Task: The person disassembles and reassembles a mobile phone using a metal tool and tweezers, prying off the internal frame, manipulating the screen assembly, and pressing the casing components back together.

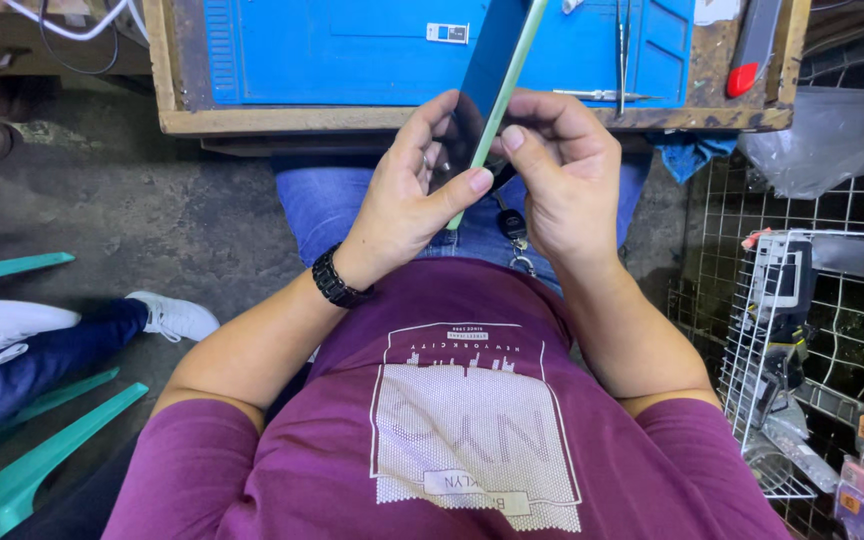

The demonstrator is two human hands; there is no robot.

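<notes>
There is one view only, from a camera worn on the person's head. It looks almost straight down along the chest and lap, so the shirt (452,440) fills the lower part of the picture and its print reads upside down. The two hands, left hand (407,200) and right hand (562,180), sit close under the lens near the middle. The near edge of the desk (182,90) runs across the top, seen from above. The floor (152,200) shows at the left and a wire rack (782,340) at the right. With one camera, no part of the scene is shared between views.
</notes>
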